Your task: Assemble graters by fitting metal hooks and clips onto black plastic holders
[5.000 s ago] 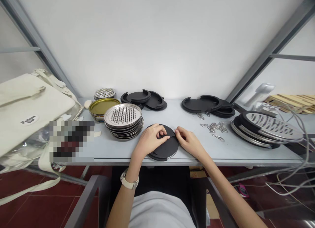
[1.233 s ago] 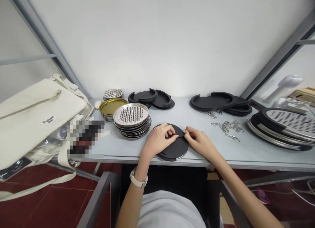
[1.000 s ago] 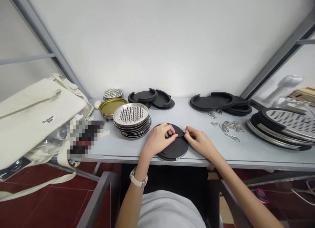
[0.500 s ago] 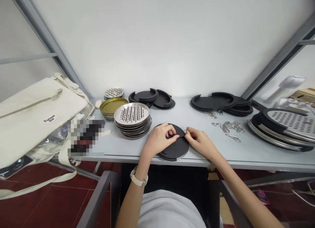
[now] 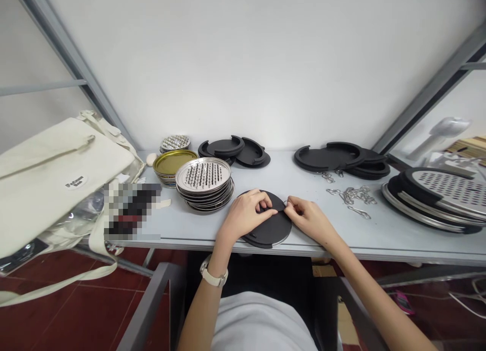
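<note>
A round black disc (image 5: 271,232) lies on the table near its front edge. My left hand (image 5: 252,209) rests over its left part, fingers curled, thumb and fingertips on the disc near its middle. At the disc's right edge my right hand (image 5: 304,212) pinches a small metal hook, of which only a thin curve shows by the fingertips. Left of my hands stands a stack of round metal graters (image 5: 203,175). Several loose metal hooks (image 5: 355,195) lie to the right of my right hand.
Black round holders (image 5: 228,146) lie by the wall, with more holders (image 5: 328,156) to the right. A gold lid (image 5: 174,162) tops a stack at left. Graters in black rims (image 5: 450,189) are piled at right. A cream bag (image 5: 61,164) covers the table's left end.
</note>
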Tool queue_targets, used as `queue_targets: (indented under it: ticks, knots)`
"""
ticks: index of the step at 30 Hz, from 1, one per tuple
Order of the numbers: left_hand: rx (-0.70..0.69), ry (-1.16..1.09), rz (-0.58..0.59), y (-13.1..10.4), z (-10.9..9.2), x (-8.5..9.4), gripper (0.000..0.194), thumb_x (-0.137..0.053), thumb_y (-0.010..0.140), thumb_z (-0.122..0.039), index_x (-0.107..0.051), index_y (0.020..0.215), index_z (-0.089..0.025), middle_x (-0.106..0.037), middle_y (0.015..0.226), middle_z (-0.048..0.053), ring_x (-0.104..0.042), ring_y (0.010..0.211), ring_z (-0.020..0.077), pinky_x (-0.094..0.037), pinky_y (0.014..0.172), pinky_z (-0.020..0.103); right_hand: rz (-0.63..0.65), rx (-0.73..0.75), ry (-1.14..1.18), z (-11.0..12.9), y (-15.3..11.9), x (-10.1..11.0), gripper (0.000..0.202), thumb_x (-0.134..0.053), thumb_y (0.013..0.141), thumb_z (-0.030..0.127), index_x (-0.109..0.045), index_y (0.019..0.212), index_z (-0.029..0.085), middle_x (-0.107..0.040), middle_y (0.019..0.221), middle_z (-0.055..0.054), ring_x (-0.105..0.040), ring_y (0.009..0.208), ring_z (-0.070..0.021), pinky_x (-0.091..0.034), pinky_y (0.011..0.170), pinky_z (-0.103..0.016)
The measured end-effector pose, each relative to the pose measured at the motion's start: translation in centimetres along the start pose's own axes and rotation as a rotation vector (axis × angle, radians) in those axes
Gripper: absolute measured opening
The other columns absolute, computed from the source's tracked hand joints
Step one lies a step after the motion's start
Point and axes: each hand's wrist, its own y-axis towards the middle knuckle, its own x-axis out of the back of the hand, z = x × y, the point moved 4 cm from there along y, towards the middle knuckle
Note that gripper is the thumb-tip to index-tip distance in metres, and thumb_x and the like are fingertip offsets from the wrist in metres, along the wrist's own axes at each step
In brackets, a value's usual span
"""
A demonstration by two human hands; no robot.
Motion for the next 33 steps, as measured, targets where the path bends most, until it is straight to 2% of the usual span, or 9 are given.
queue_targets:
  ticks: [13,20,33]
  knots:
    - [-0.018,-0.008,-0.007,-0.03,0.04,-0.03,0.014,-0.066,0.082,-0.036,-0.062,0.083,-0.022,-0.059,0.084,-0.004,-0.054,0.07,0.0095,-0.043,0.07,0.025,-0.002,0.001,-0.022,0.19,-0.07,0.06,0.027,-0.045,0.084,0.03,-0.033,0.061,0.021,-0.039,0.051,0.006,-0.035,0.05,-0.01,-0.027,0.051,-0.024]
    - [-0.012,-0.002,-0.015,0.0,-0.04,-0.01,0.013,-0.065,0.081,-0.035,-0.061,0.083,-0.022,-0.059,0.084,-0.003,-0.054,0.069,0.0099,-0.044,0.069,0.026,0.016,0.028,0.02,0.46,-0.42,-0.03,0.028,-0.043,0.082,0.028,-0.026,0.06,0.022,-0.027,0.052,0.006,-0.029,0.05,-0.0094,-0.026,0.05,-0.024]
    - [-0.017,0.0,-0.015,-0.08,-0.08,0.03,0.012,-0.065,0.081,-0.034,-0.06,0.083,-0.022,-0.058,0.084,-0.003,-0.053,0.069,0.0098,-0.044,0.069,0.026,0.028,0.024,0.024,0.39,-0.28,-0.07,0.029,-0.043,0.085,0.03,-0.028,0.062,0.021,-0.032,0.053,0.006,-0.033,0.051,-0.0096,-0.026,0.051,-0.024]
